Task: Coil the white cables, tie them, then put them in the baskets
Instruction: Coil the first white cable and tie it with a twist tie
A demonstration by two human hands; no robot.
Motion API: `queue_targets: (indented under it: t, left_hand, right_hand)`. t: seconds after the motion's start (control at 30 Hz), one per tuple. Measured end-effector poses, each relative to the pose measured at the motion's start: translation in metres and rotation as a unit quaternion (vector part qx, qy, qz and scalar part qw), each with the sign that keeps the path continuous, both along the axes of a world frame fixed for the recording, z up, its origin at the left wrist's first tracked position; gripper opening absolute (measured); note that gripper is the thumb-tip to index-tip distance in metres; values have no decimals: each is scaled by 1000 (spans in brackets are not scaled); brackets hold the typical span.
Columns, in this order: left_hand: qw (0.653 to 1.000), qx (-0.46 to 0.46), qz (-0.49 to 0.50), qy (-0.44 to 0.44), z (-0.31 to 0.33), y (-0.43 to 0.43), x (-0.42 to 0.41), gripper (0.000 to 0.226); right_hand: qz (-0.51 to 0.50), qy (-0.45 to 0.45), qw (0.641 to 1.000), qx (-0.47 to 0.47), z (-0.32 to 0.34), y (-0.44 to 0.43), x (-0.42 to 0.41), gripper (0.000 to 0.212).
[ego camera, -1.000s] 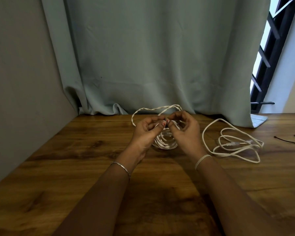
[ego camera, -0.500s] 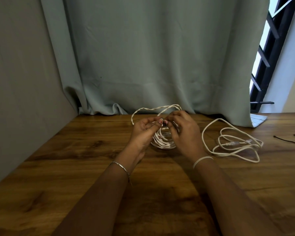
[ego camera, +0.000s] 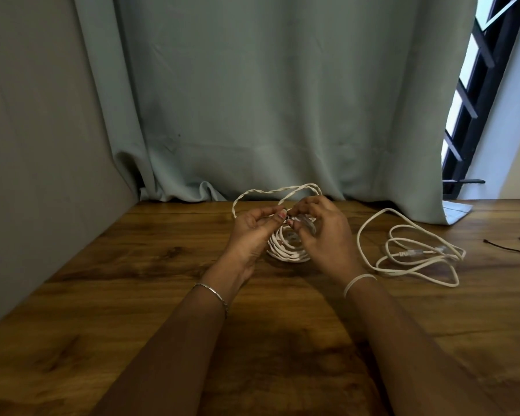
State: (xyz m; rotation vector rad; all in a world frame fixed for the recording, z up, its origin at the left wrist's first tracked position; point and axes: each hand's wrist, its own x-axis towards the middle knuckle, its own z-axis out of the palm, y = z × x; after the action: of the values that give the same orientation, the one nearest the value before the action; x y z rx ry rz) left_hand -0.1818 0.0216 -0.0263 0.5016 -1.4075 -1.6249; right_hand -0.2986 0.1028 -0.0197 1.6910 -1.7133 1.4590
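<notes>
A coiled white cable (ego camera: 285, 250) rests on the wooden table (ego camera: 150, 265) between my hands, with a twisted loose loop rising behind them toward the curtain. My left hand (ego camera: 252, 232) and my right hand (ego camera: 324, 235) meet above the coil, fingertips pinched together on a small dark piece at the cable's top. The fingers hide the exact grip. A second white cable (ego camera: 415, 253) lies loose and uncoiled on the table to the right, apart from both hands. No basket is in view.
Thin black ties (ego camera: 511, 249) lie near the table's right edge. A grey-green curtain (ego camera: 267, 115) hangs along the table's back edge, a grey wall (ego camera: 27, 160) closes the left side, and a barred window (ego camera: 478, 100) stands at the far right.
Both hands stay over the coil with small finger shifts; my right hand's fingers have opened slightly around the cable's top. The loose cable on the right has not moved.
</notes>
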Motion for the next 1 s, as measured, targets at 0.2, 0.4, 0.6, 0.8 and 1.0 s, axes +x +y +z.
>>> queue_targets:
  t: [0.2, 0.4, 0.6, 0.8, 1.0]
  left_hand:
    - [1000, -9, -9, 0, 2, 2, 1, 28]
    - [1000, -24, -16, -10, 5, 3, 6, 29]
    - [999, -25, -28, -10, 6, 3, 7, 27]
    - [999, -26, -34, -12, 7, 5, 8, 27]
    - [998, -35, -39, -19, 8, 6, 9, 24]
  right_hand:
    - [52, -87, 995, -6, -1, -4, -6, 20]
    - [109, -167, 980, -15, -1, -5, -6, 19]
    - [119, -173, 977, -25, 0, -4, -6, 19]
    - [126, -175, 976, -15, 0, -4, -8, 16]
    - [160, -220, 962, -1, 0, -4, -10, 15]
